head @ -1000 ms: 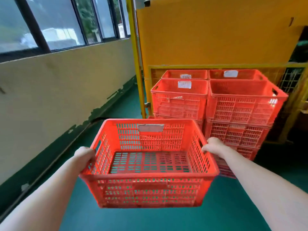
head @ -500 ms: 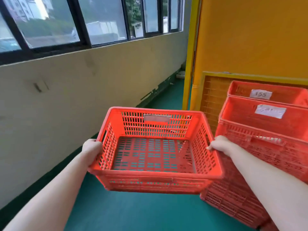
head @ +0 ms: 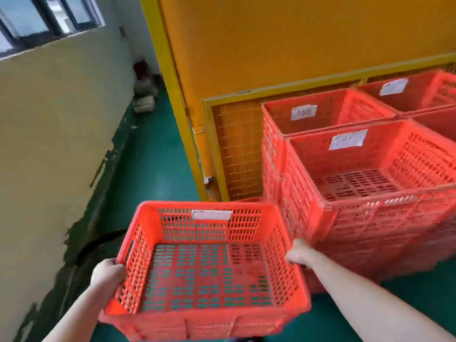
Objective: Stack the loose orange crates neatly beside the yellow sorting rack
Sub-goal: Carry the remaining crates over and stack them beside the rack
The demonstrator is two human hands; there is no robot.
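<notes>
**Orange crate held in both hands next to the stacks by the yellow rack**

Head view: An empty orange crate (head: 204, 275) is carried low in the foreground, clear of the green floor (head: 153, 169), with its open top turned up to the camera. It is gripped on its two short sides. The left hand (head: 107, 271) is clenched around the left rim, and the right hand (head: 299, 254) is curled over the right rim at the handle slot. A white label (head: 211, 214) is fixed to the inside of the crate's far wall, but its writing cannot be read.

Just to the right of the held crate, the stacked crates (head: 370, 218) are seen in nested piles on the floor. Their near corner is just beside the right hand, though contact cannot be judged through the blur. A paper tag marked "155" (head: 303, 112) is stuck on the rear left pile.

The piles are set against the yellow sorting rack (head: 271, 45), whose lower part is closed by a mesh panel (head: 237, 149).

On the left, a cream wall (head: 49, 119) with a scuffed dark base is seen under a window (head: 37, 21). Some pale bundles (head: 145, 95) are left at the far end of the aisle.
</notes>
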